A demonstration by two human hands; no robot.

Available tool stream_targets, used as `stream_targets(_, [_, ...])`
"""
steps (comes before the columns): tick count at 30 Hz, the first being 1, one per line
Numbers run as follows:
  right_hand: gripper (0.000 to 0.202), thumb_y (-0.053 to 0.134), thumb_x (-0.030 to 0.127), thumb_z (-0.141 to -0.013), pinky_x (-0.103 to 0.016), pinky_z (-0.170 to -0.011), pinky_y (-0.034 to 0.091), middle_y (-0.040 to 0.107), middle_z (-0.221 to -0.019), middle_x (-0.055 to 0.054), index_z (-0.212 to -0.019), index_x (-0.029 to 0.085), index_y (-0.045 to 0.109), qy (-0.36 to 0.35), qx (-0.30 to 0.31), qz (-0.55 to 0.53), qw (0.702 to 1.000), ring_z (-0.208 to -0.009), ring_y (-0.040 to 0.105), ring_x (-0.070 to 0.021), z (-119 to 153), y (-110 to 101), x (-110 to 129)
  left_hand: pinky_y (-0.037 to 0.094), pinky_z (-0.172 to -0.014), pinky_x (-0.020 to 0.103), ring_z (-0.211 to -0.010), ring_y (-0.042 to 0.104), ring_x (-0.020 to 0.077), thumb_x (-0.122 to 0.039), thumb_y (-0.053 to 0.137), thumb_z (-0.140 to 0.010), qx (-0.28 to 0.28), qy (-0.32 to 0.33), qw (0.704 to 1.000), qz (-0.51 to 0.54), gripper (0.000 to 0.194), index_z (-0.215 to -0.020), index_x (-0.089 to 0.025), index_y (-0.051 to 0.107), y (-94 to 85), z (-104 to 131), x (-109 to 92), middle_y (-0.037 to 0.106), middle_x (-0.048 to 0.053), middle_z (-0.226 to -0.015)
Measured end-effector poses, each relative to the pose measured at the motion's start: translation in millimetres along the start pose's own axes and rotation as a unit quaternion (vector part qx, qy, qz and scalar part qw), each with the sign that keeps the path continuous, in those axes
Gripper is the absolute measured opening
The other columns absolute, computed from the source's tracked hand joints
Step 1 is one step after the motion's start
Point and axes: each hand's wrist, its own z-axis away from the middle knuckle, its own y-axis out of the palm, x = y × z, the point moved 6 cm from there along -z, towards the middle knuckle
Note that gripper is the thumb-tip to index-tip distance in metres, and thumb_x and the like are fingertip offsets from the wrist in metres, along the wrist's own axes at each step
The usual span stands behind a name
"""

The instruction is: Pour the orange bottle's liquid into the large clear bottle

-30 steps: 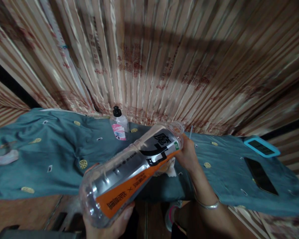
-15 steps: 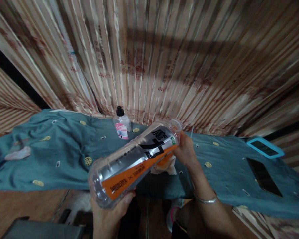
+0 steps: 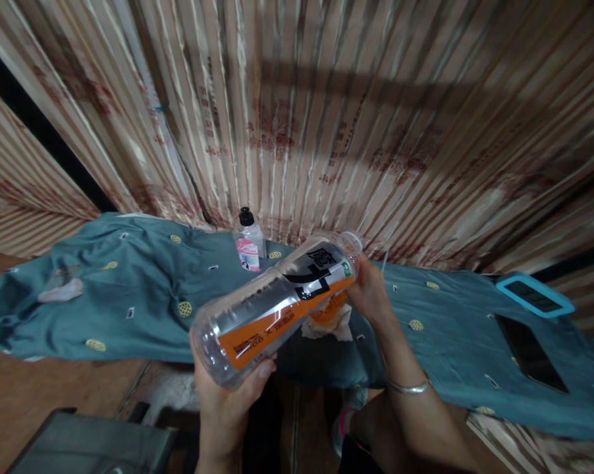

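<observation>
A large clear plastic bottle [image 3: 277, 306] with a silver and orange label lies tilted across both my hands, its neck up to the right. My left hand [image 3: 230, 395] is wrapped round the bottle's base from below, thumb along its near side. At the neck, my right hand [image 3: 371, 286] grips with its fingers mostly hidden behind the bottle. Partly covered by the bottle, an orange item on crumpled white paper [image 3: 334, 322] rests on the cloth. Behind the bottle stands a small clear bottle [image 3: 249, 243] with a black cap and pink label.
The teal patterned cloth [image 3: 149, 289] covers a long low surface against a striped curtain [image 3: 297, 118]. On the right lie a dark phone [image 3: 530, 352] and a blue-framed device [image 3: 537, 295]. A pale crumpled item [image 3: 62, 289] is at left. A grey stool [image 3: 92, 444] stands below.
The whole scene has shifted slightly to the right in view as the head turned. Both hands keep their hold on the large bottle, whose tilt is nearly the same.
</observation>
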Motion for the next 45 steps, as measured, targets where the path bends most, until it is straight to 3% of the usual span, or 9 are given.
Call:
stream_targets(4, [0.015,0.062,0.035,-0.079,-0.033,-0.068,0.054,0.075,-0.078,-0.002,-0.091,0.026,0.062,-0.003,0.001,-0.005,1.0,-0.074,0.072,-0.0258,-1,1,-3,0.061,-0.062,0.03,-0.076,0.072,0.0226,-0.05,0.105,-0.05,0.009,0.007,1.0,-0.006,0.108,-0.136,-0.019,0.048,-0.6,1,1,0.072,0.01,-0.111])
stream_targets(11, [0.019,0.063,0.036,-0.081,-0.035,-0.074,0.056,0.078,-0.088,-0.005,-0.097,0.025,0.063,-0.019,0.011,-0.005,1.0,-0.084,0.075,-0.0285,0,1,-1,0.065,-0.065,0.035,-0.071,0.072,0.0219,-0.048,0.105,-0.052,0.018,0.013,1.0,-0.004,0.109,-0.14,-0.02,0.046,-3.6,0,6,0.072,0.009,-0.108])
stream_targets(18, [0.011,0.061,0.032,-0.081,-0.034,-0.07,0.055,0.075,-0.081,-0.002,-0.091,0.027,0.062,-0.019,-0.001,-0.003,1.0,-0.075,0.072,-0.026,0,1,-3,0.064,-0.064,0.032,-0.1,0.073,0.031,-0.049,0.105,-0.051,0.023,0.048,0.998,-0.029,0.106,-0.138,-0.019,0.052,-10.9,-7,15,0.065,0.018,-0.13])
stream_targets(25, [0.014,0.062,0.03,-0.08,-0.038,-0.074,0.057,0.076,-0.085,-0.005,-0.093,0.025,0.062,-0.006,0.002,0.003,1.0,-0.081,0.074,-0.0285,-1,3,-8,0.065,-0.069,0.037,-0.099,0.074,0.0327,-0.05,0.106,-0.049,0.021,0.042,0.998,-0.032,0.114,-0.144,-0.02,0.049,-10.4,-6,16,0.066,0.018,-0.131])
stream_targets(30, [0.02,0.062,0.029,-0.08,-0.039,-0.076,0.059,0.079,-0.09,-0.006,-0.1,0.024,0.065,-0.025,0.003,-0.01,1.0,-0.085,0.076,-0.0293,-1,3,-6,0.066,-0.071,0.039,-0.084,0.074,0.0264,-0.051,0.104,-0.052,0.022,0.014,0.999,-0.028,0.118,-0.148,-0.02,0.044,-5.0,0,11,0.066,0.016,-0.129])
stream_targets(35, [0.023,0.061,0.029,-0.08,-0.038,-0.075,0.059,0.079,-0.091,-0.006,-0.101,0.024,0.066,-0.028,-0.002,-0.005,1.0,-0.084,0.077,-0.0291,-1,1,-4,0.065,-0.072,0.036,-0.083,0.072,0.0231,-0.047,0.106,-0.049,0.008,-0.027,1.0,-0.004,0.125,-0.152,-0.02,0.04,-2.0,5,9,0.062,0.015,-0.131])
stream_targets(39, [0.022,0.062,0.032,-0.079,-0.037,-0.073,0.058,0.08,-0.089,-0.006,-0.1,0.025,0.066,-0.02,-0.002,-0.007,1.0,-0.083,0.077,-0.0292,-1,1,-3,0.066,-0.073,0.036,-0.088,0.073,0.0252,-0.045,0.106,-0.049,0.004,-0.02,1.0,0.0,0.123,-0.151,-0.02,0.042,-1.8,5,9,0.065,0.016,-0.132])
stream_targets(42, [0.024,0.063,0.032,-0.079,-0.037,-0.074,0.058,0.08,-0.09,-0.006,-0.101,0.024,0.066,-0.021,0.002,-0.018,1.0,-0.084,0.077,-0.0296,-2,1,-1,0.066,-0.07,0.035,-0.09,0.073,0.0277,-0.045,0.107,-0.044,-0.006,-0.027,1.0,0.006,0.126,-0.15,-0.021,0.045,-2.7,5,9,0.067,0.017,-0.13])
stream_targets(45, [0.025,0.063,0.031,-0.078,-0.035,-0.074,0.057,0.08,-0.09,-0.005,-0.101,0.024,0.067,-0.015,0.001,-0.013,1.0,-0.083,0.076,-0.0278,-2,1,-1,0.065,-0.061,0.033,-0.074,0.072,0.023,-0.041,0.109,-0.04,0.001,-0.059,0.998,0.019,0.135,-0.155,-0.023,0.04,-2.5,6,9,0.07,0.014,-0.123])
